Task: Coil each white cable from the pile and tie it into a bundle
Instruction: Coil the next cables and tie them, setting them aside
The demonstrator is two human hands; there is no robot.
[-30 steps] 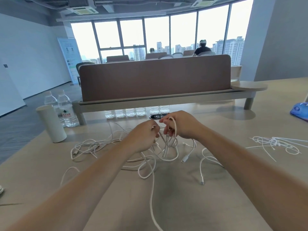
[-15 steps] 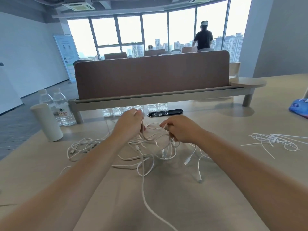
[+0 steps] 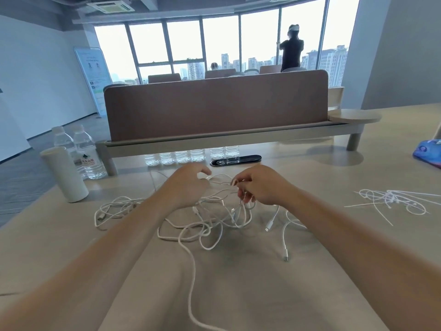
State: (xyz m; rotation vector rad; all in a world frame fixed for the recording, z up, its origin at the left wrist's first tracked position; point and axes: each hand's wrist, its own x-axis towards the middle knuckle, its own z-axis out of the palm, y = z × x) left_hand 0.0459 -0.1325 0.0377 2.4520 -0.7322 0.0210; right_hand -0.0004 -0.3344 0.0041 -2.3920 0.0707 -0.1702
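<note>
Office tabletop, seen from just behind the seated person. Both bare forearms reach forward over the pale beige tabletop (image 3: 238, 295).

Left hand (image 3: 188, 185): fingers curled, thumb and forefinger closed on a strand of the thin white cable (image 3: 220, 180).

Right hand (image 3: 260, 187): fingers bent, the fingertips (image 3: 241, 185) pinching the same white cable near one of its ends. A short span of it runs raised between the two hands, and further loops hang from the right hand down to the surface.

Beneath and between the hands lies the loose pile of tangled white cables (image 3: 202, 223) — uncoiled, spread across the middle of the tabletop. One long strand trails towards the near edge, and several plug ends lie to the right.

Well apart at the right lies a heap of thin white plastic ties (image 3: 393, 199). At the left a white cylindrical cup (image 3: 66, 174) stands upright, with two clear plastic water bottles (image 3: 87, 154) just behind it.

Beyond the hands a black oval socket plate (image 3: 236, 160) is set in the surface. Above it rises a brown fabric desk partition (image 3: 214, 106) on a low shelf, with a row of small clear bottles (image 3: 191, 157) beneath.

A blue printed packet (image 3: 429, 154) lies at the far right edge. A person in dark clothing (image 3: 292, 51) stands at the windows.
</note>
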